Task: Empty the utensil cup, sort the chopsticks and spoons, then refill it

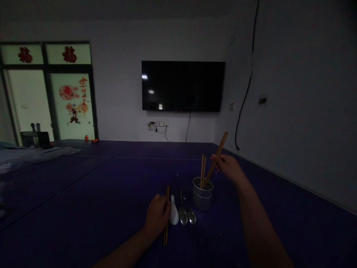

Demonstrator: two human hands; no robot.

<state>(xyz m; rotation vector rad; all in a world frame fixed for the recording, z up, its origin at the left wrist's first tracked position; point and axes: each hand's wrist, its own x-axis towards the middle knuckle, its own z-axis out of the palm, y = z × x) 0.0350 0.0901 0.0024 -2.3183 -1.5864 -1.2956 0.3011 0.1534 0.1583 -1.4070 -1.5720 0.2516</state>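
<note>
My right hand [229,166] is closed around a pair of wooden chopsticks [219,152], whose lower ends dip into a grey metal cup [202,195]. Another pair of chopsticks [203,169] stands upright in that cup. My left hand [156,216] rests curled on the dark floor covering, its fingers over a pair of chopsticks [166,232] lying flat. Right beside it lie a white ceramic spoon [173,213] and two metal spoons [186,215].
A dark purple mat [83,201] covers the floor. A black TV [182,86] hangs on the far wall above sockets with cables. Glass doors [50,96] with red decorations stand at the left; clear plastic sheeting [30,154] lies before them.
</note>
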